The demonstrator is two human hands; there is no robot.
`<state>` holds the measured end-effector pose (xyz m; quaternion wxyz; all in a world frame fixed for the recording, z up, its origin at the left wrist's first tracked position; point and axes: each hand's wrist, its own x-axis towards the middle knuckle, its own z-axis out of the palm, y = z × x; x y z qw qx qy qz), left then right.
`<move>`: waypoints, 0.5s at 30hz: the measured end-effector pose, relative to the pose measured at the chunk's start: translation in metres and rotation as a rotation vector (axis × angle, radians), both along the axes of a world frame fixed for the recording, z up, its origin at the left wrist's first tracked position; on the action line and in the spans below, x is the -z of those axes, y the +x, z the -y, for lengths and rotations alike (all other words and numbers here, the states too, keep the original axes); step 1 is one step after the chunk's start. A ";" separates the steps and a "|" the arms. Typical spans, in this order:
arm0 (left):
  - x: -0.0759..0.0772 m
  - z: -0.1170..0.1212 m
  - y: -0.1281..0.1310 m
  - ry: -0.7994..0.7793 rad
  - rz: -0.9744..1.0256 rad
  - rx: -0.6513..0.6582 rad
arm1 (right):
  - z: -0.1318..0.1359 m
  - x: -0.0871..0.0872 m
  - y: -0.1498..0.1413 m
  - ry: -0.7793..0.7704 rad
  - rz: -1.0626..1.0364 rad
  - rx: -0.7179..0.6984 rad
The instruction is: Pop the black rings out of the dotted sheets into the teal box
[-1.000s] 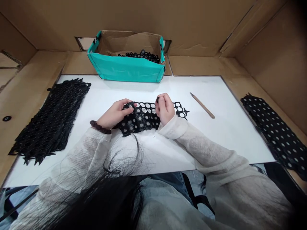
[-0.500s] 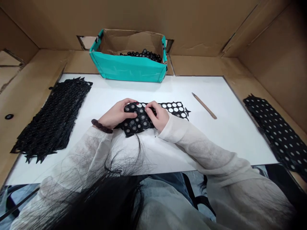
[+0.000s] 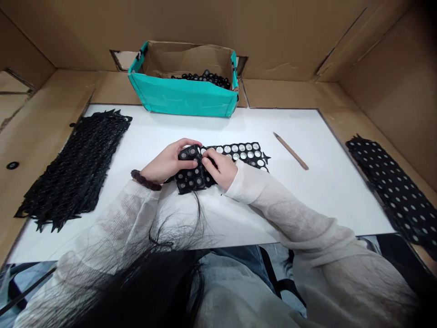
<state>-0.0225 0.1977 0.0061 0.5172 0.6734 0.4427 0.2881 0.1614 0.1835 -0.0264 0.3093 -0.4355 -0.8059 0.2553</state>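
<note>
Black perforated sheet (image 3: 191,177) lies on the white board (image 3: 317,205) in front of you, its left part set with dark round pieces, white showing through many holes along its far right. Your left hand (image 3: 164,163), a dark band (image 3: 145,180) round its wrist, clasps the left end, thumb on top and fingers at the far edge. Your right hand (image 3: 221,171) touches the sheet near that thumb, fingers bunched; I cannot tell whether they pinch a piece. At the far right lies a dotted black strip (image 3: 392,187); to your left, a stack of black sheets (image 3: 77,171), a small disc (image 3: 12,165) beyond its side. Farther off rest a pointed stick (image 3: 291,151) and a teal box (image 3: 186,95) holding black pieces (image 3: 208,79).
</note>
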 end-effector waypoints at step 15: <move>0.003 0.001 0.001 0.019 -0.008 0.022 | -0.005 -0.002 0.000 -0.057 -0.005 -0.051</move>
